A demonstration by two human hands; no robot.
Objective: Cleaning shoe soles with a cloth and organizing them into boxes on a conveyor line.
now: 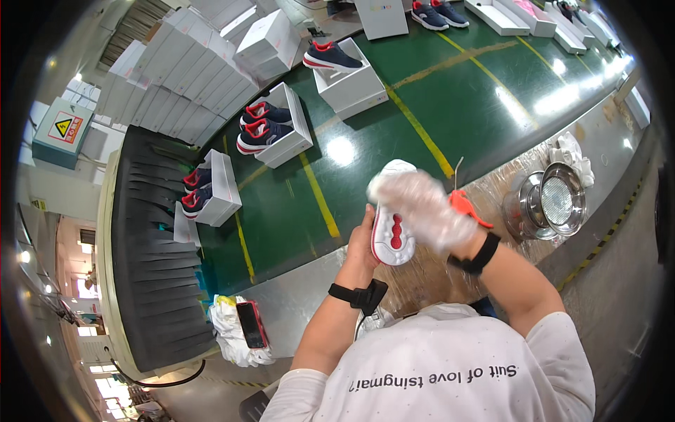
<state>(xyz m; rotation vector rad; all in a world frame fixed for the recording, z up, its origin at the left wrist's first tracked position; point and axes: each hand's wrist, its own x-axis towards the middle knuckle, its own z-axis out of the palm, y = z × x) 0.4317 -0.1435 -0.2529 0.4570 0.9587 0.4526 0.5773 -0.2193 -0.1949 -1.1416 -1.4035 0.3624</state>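
Observation:
My left hand (363, 239) is closed around the side of a sport shoe (385, 254), which is turned so its white sole with a red inset faces up. Over the sole lies my right hand (427, 209), covered by a whitish cloth or glove and smeared by motion. Its fingers cannot be made out. Right beside it is an orange-red plastic tool (465, 206) with a thin metal piece sticking up, partly hidden by the hand. Farther right, steel bowls (524, 211) and a round mesh strainer (557, 199) stand on the bench.
Beyond the bench runs a green conveyor (351, 169) with yellow lines. Open white boxes (351, 95) on it hold navy shoes (264, 133) with red linings. White boxes (190, 63) are stacked at far left. A phone (251, 325) rests on white cloth (228, 330) at near left.

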